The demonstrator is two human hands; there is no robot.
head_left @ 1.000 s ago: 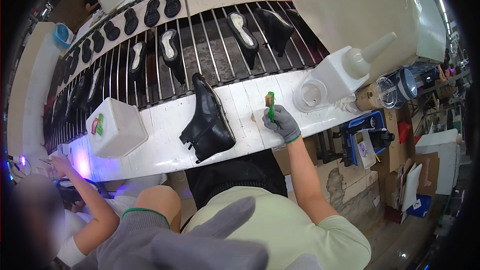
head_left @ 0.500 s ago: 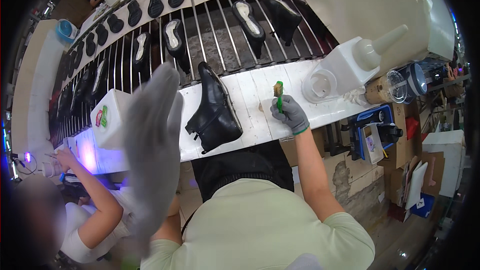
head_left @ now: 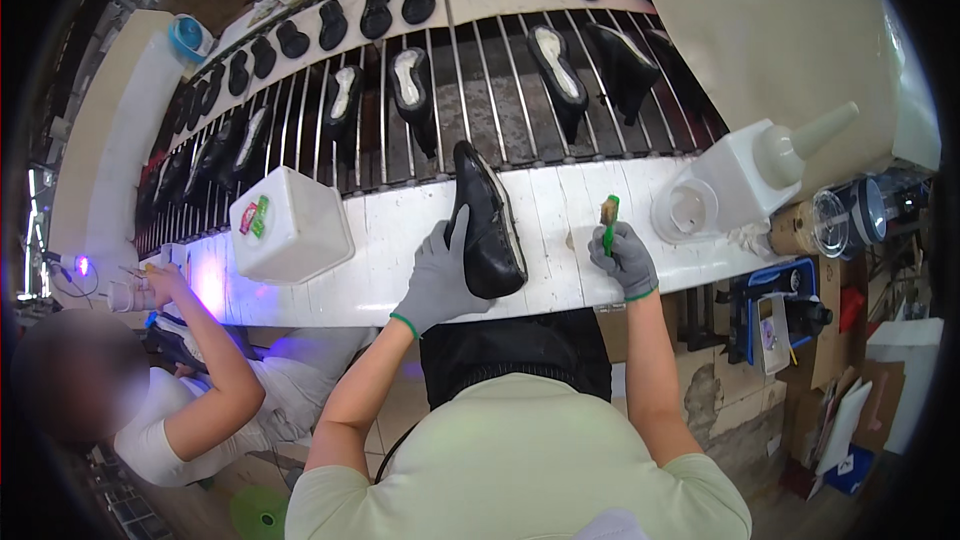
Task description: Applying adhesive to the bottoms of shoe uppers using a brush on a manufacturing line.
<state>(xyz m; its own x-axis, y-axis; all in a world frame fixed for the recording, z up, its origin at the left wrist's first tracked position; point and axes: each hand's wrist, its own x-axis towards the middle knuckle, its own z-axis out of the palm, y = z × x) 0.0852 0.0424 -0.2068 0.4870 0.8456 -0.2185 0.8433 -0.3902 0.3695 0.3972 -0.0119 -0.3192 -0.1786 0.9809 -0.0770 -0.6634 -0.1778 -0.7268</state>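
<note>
A black ankle boot lies on the white bench in front of me, toe pointing away and sole edge facing right. My left hand, in a grey glove with a green cuff, grips the boot from its left side, thumb reaching up along the upper. My right hand, gloved the same way, is closed around a small brush with a green handle and tan bristles. The bristles point up and away, apart from the boot. Right of the brush is a round clear cup attached to or against a white squeeze bottle.
Beyond the bench, a rack of metal rollers carries several black shoes. Soles lie on a shelf behind it. Left stands a white container; a co-worker sits farther left. Drink cups and a blue-edged basket are at right.
My left hand has come down from close before the camera and taken hold of the boot. The boot has turned more upright. My right hand still holds the brush. The whole view has shifted.
</note>
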